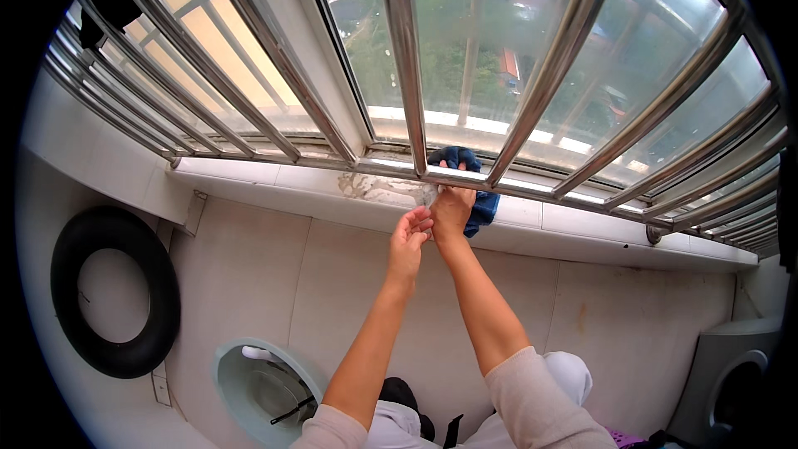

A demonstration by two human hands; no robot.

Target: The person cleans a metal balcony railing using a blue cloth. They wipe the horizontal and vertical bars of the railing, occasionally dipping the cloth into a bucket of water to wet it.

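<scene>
My right hand (453, 211) reaches under the bottom rail (386, 167) of a stainless steel window guard. Its fingers press on a dark blue cloth (482, 211), which is bunched behind the rail and hangs over the front edge of the white tiled windowsill (517, 211). My left hand (408, 243) is beside the right wrist at the sill's edge, fingers loosely curled and slightly apart, with nothing visible in them. Left of the hands, a wet, brownish dirty patch (377, 189) spreads over the sill. A small whitish bit by the left fingertips is too unclear to name.
Steel bars (402, 62) rise in front of the window glass (486, 43). A pale blue bucket (227, 380) holding water and a black-handled tool stands at lower left. A black inner tube (65, 293) leans against the left wall. A grey front-loading appliance (698, 368) is at right.
</scene>
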